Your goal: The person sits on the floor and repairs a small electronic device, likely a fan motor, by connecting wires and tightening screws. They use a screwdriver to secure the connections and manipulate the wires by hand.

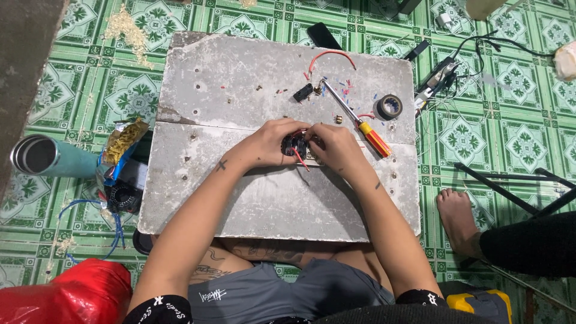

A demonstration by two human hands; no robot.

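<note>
Both my hands meet over the middle of a rough grey slab (252, 198) laid across my lap. My left hand (267, 144) grips a small round black part (292, 146) with red wires (300, 159) hanging from it. My right hand (336, 149) pinches the same part from the right side, fingers curled over it. How the wires join the part is hidden by my fingers.
A red-and-yellow-handled screwdriver (360, 123), a black tape roll (389, 107), a small black component (303, 93), a red wire loop (330, 55) and wire scraps lie on the slab. A metal cup (36, 156), snack bag (123, 144), red bag (66, 294) and another person's foot (459, 219) surround it.
</note>
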